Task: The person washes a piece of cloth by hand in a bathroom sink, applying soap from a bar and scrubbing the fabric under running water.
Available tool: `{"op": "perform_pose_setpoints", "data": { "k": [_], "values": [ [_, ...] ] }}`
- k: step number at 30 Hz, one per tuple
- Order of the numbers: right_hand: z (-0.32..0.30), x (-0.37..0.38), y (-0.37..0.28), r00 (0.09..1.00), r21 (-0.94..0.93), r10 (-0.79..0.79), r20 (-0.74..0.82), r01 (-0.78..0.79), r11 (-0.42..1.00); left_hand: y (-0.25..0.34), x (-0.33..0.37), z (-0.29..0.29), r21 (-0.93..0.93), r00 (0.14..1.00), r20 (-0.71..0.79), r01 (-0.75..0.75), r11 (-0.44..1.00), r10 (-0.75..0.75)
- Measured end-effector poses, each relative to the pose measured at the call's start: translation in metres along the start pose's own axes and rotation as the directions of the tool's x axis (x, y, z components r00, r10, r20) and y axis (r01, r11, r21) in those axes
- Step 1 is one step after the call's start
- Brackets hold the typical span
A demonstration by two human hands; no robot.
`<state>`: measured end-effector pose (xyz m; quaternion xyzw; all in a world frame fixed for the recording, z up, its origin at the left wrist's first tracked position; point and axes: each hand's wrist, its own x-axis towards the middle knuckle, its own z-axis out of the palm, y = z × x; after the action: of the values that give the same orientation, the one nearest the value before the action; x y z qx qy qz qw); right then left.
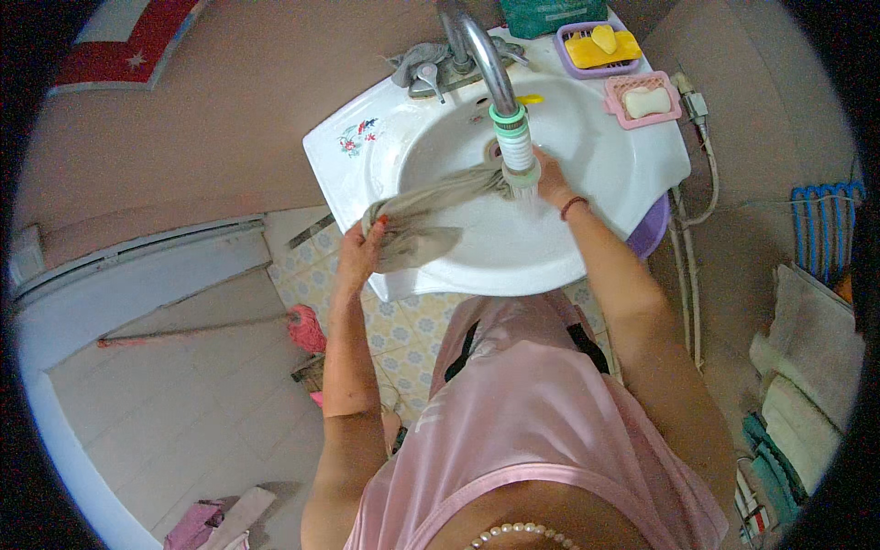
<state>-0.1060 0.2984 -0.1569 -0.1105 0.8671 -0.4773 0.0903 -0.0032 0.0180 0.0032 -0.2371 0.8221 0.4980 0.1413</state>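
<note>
A wet grey-beige cloth [431,200] stretches across the white washbasin [550,268]. My left hand [359,249] grips its bunched end over the basin's left rim, and a loose flap hangs inside the bowl. Under the tap, my right hand [550,181] is by the other end of the cloth; its fingers are partly hidden behind the spout. Water runs from the white and green nozzle [518,151] on the curved metal tap [490,64].
At the basin's back right stand a purple dish [570,66] with yellow soap and a pink dish [616,99] with white soap. A grey rag [417,60] lies by the tap handle. Towels [807,403] hang at right. A pink mop [306,328] is on the left.
</note>
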Motion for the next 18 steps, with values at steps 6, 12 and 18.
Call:
{"op": "perform_pose_setpoints", "data": {
  "k": [6, 12, 18],
  "values": [
    [-0.067, 0.014, -0.006, 0.999, 0.073, -0.028, 0.023, 0.026, 0.997, 0.013, 0.001, -0.005, 0.5, 0.856, -0.023, -0.437, 0.748, 0.516],
    [-0.072, -0.033, -0.018, 0.833, -0.39, -0.102, 0.543, 0.358, 0.848, 0.005, -0.035, 0.003, 0.875, 0.81, 0.34, -0.458, 0.154, 0.479],
    [-0.045, -0.001, 0.02, 0.988, -0.328, -0.114, 0.108, 0.144, 0.934, 0.032, -0.03, 0.03, 0.708, 0.807, 0.319, -0.552, 0.441, 0.497]
  ]
}}
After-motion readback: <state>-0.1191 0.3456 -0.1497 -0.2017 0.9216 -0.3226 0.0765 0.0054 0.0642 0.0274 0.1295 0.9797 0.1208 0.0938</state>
